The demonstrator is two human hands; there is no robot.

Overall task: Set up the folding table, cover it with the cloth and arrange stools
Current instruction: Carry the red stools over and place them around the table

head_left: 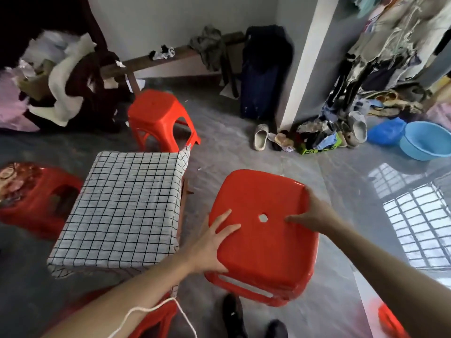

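Observation:
The small folding table stands at left centre under a white cloth with black checks [122,203]. Right of it I hold a red plastic stool [266,242] by its seat: my left hand [214,242] grips the near left edge, my right hand [314,213] the right edge. The stool looks slightly tilted; its feet are hidden. A second red stool [158,115] stands behind the table. A third red stool [36,198], with a patterned thing on its seat, stands at the table's left. Part of another red stool [158,318] shows under my left forearm.
Piled clothes and bags [61,89] lie at back left by a low wooden bench [170,57]. A dark suitcase [266,69] leans at a white pillar [305,69]. Shoes [261,137], hanging clothes and a blue basin [424,142] crowd the right. My black shoes [234,315] are below.

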